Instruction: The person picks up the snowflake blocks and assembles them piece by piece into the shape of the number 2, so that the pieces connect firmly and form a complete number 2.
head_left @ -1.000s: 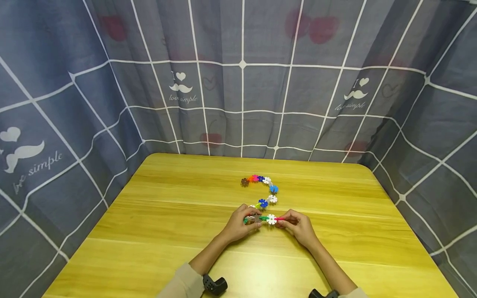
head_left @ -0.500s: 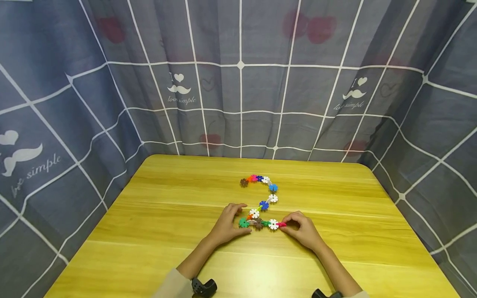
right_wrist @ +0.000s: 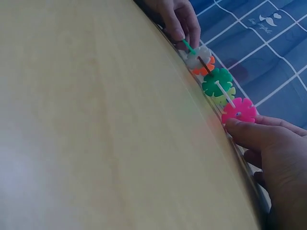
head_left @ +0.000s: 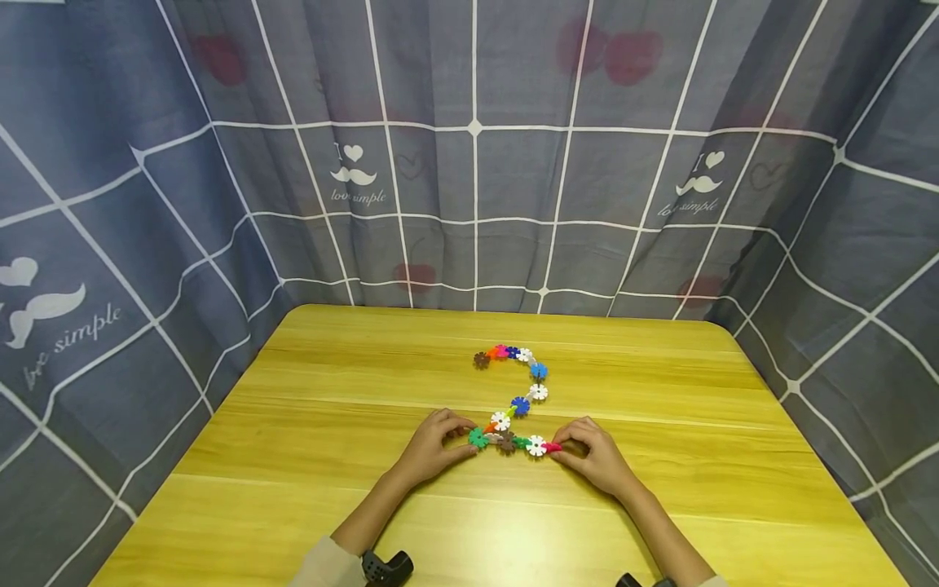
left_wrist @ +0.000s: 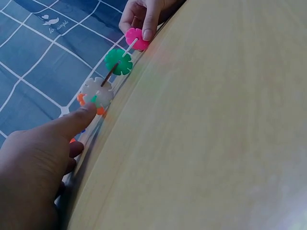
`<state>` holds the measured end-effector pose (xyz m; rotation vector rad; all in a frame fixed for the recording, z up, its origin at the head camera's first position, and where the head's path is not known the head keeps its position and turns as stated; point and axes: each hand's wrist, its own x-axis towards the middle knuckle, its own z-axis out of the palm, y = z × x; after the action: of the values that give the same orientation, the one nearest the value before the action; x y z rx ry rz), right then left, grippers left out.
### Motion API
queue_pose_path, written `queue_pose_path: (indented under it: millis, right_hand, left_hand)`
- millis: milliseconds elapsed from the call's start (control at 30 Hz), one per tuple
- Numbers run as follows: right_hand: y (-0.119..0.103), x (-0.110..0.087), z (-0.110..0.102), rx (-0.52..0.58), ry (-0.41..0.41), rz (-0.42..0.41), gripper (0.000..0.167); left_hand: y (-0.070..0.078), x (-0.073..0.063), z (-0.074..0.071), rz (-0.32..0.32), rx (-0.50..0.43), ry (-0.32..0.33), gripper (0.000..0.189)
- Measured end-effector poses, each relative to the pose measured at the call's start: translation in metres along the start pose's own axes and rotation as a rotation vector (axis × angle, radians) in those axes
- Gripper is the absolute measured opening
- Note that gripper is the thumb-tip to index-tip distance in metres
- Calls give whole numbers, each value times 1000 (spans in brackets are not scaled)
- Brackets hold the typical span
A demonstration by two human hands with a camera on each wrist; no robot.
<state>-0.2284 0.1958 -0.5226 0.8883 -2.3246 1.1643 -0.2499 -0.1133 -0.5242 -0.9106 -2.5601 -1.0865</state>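
Note:
Notched plastic flower discs of several colours form a chain on the table, curved like the figure 2. In the head view my left hand [head_left: 434, 444] holds the green disc [head_left: 478, 439] at the bottom left corner, thumb on the near side and forefinger on the far side. My right hand [head_left: 592, 453] pinches the pink disc [head_left: 553, 447] at the chain's right end; the right wrist view shows this pink disc [right_wrist: 239, 111] standing on edge under the thumb. Between the hands lie a brown disc [head_left: 507, 442], another green disc [right_wrist: 217, 82] and a white disc [head_left: 536, 446].
The chain's upper part curves away past a blue disc [head_left: 520, 406] and a light blue disc [head_left: 539, 372] to a brown end disc [head_left: 481, 360]. A wooden table [head_left: 352, 367] lies beneath. Grey checked curtains [head_left: 513, 179] surround its back and sides.
My left hand drew back left from the bottom row, opened, then closed in on the green corner disc. The bottom row moved slightly nearer to me. My right hand keeps its pinch on the pink disc.

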Motion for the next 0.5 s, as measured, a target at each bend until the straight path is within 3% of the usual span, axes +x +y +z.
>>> queue_pose_path:
  millis: [167,500]
  right_hand:
    - [18,-5,5,-20,-1,0,25]
    - [20,-4,3,-60,25,68,18]
  left_hand:
    - [1,0,1,2,2,10,31]
    - [1,2,3,-51,-5,28,28]
